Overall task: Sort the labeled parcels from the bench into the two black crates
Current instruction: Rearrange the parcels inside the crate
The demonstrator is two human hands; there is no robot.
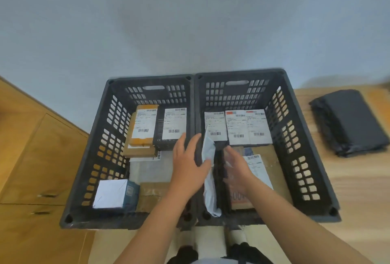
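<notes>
Left grip, fingers straight, rested against a pale mailer standing on edge inside the right crate, along the wall next to the left crate. Right grip, blurred, was spread open just beside the mailer, above a labelled brown parcel. Both crates sat on the counter.

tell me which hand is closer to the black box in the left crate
Left. The left hand is just beside the black box; the right hand is over in the right crate.
</notes>
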